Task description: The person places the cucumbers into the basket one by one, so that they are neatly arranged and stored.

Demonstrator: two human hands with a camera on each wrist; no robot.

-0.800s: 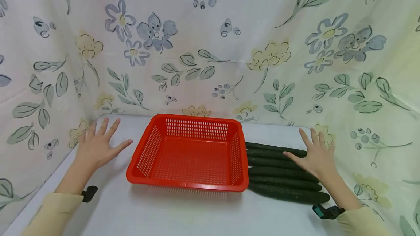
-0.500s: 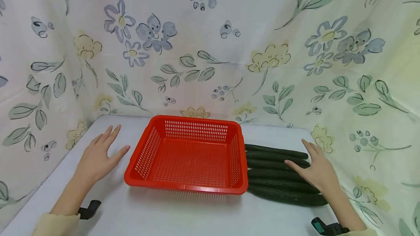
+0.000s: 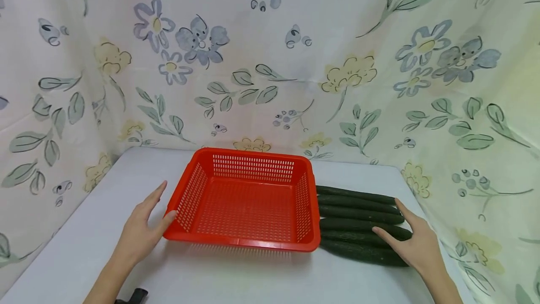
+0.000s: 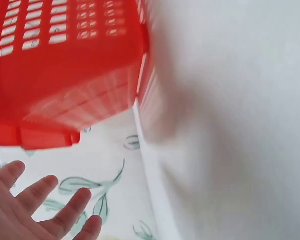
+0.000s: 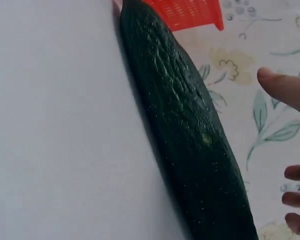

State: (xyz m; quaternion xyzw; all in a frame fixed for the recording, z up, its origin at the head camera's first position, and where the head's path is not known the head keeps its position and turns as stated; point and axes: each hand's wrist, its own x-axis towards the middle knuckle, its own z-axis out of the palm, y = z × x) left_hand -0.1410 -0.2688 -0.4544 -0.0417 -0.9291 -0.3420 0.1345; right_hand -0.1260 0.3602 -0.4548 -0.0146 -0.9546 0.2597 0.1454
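A red plastic basket (image 3: 242,242) with slotted walls stands in the middle of the table. My left hand (image 3: 143,233) is at its left side, fingers spread and thumb overlapping the front left corner of the rim in the head view. In the left wrist view, that hand's fingers (image 4: 72,210) are apart from the basket wall (image 4: 80,80) and hold nothing. Several dark green cucumbers (image 3: 358,224) lie side by side to the right of the basket. Over their right ends hovers my right hand (image 3: 415,243), thumb and fingers parted; the right wrist view shows the nearest cucumber (image 5: 185,130) outside its grasp.
A white table (image 3: 236,280) carries everything. Floral cloth (image 3: 253,60) hangs behind it and along both sides. The cucumbers' left ends lie right up by the basket's right wall.
My left hand has come rightward and nearer, toward the basket's front left corner. The right hand has lowered toward the near cucumbers' right ends. Basket and cucumbers stay in place.
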